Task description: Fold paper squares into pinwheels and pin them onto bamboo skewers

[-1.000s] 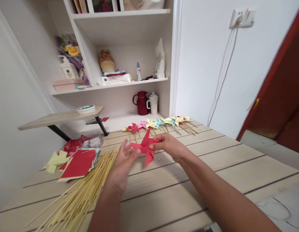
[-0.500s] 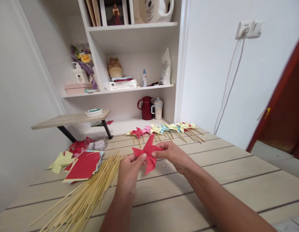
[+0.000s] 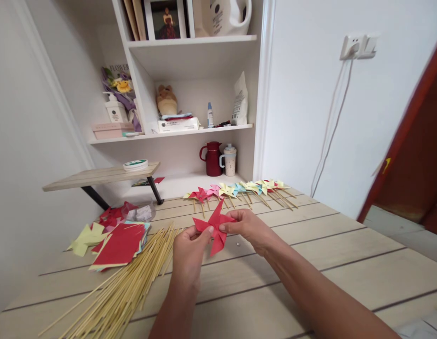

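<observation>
Item: red paper pinwheel (image 3: 214,225), held above the table (image 3: 310,263) at centre. Left hand (image 3: 189,247) pinches its 9 o'clock blade; right hand (image 3: 249,227) pinches the 3 o'clock blade. Judged featherlight, flimsy, easily creased; best gripped near the hub. Bamboo skewers (image 3: 126,287) lie at 8 o'clock.

Home: household shelves (image 3: 190,129), wooden table (image 3: 310,263).

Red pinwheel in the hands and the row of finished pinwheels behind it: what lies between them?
Only bare wooden table separates the red pinwheel from the row of finished pinwheels, as the head view shows.
</observation>
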Demonstrator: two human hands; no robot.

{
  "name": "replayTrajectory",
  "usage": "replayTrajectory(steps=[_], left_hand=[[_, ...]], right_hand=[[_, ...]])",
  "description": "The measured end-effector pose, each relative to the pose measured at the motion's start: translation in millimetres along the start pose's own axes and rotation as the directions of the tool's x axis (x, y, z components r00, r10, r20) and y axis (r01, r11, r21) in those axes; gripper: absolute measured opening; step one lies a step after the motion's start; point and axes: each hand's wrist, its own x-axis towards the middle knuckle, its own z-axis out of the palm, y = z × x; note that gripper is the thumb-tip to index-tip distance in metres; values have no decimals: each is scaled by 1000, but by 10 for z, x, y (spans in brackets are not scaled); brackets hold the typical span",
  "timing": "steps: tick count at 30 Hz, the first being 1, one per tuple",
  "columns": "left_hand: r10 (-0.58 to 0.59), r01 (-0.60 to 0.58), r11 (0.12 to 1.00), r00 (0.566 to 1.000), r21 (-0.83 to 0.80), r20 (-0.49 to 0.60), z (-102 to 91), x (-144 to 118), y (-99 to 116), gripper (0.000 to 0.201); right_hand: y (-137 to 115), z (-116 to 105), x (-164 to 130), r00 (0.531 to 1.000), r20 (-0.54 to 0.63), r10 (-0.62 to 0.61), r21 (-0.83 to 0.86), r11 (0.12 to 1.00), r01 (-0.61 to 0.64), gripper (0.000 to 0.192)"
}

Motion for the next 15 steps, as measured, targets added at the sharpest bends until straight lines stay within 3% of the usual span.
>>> replayTrajectory(steps=[4,9,15], left_hand=[[20,-21,999,998,28,59,-46,28,-34,28],[126,-121,967,992,223,-4,-124,55,-13,62],[275,-258,824,960,505,41,-95,103,-27,23]], right_hand=[[-2,-2,2,1000,-17,-25,-80,997,24,16],[-20,-37,-8,992,-77,-104,-400,914,65,5],[-83,-19,-66,990,-69,-121,-641,766,49,7]])
